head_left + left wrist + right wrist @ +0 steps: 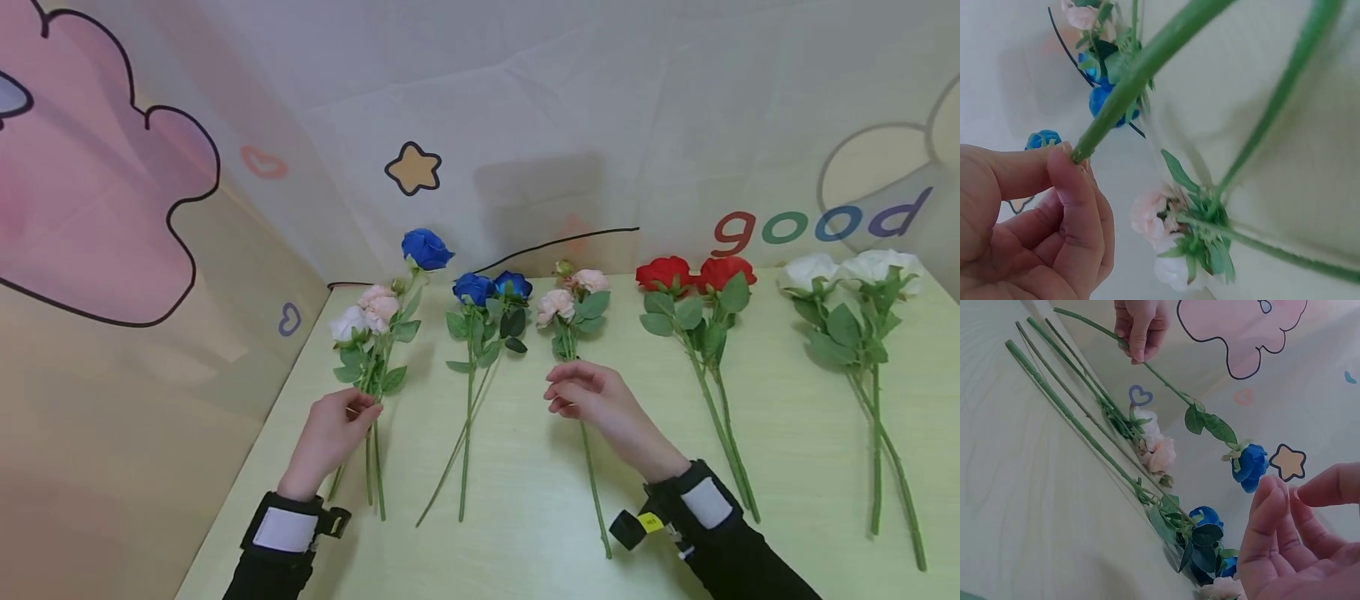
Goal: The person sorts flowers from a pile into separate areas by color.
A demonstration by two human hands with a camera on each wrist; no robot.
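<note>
My left hand (333, 433) pinches the green stem of a blue rose (426, 250) between thumb and fingers. In the right wrist view that blue rose (1249, 467) is lifted clear of the table, its bloom pointing away. Below it lie a white rose (348, 323) and a pink rose (377, 307). My right hand (596, 404) hovers over the stem of the pink roses (557, 305), fingers loosely bent. Seen in the right wrist view, the thumb and fingertips of my right hand (1297, 531) come close together with nothing visible between them.
Two blue roses (474, 289) lie with crossed stems between my hands. Red roses (663, 272) and white roses (873, 265) lie farther right on the pale table (517, 500). A printed cloth (420, 75) hangs behind and along the left side.
</note>
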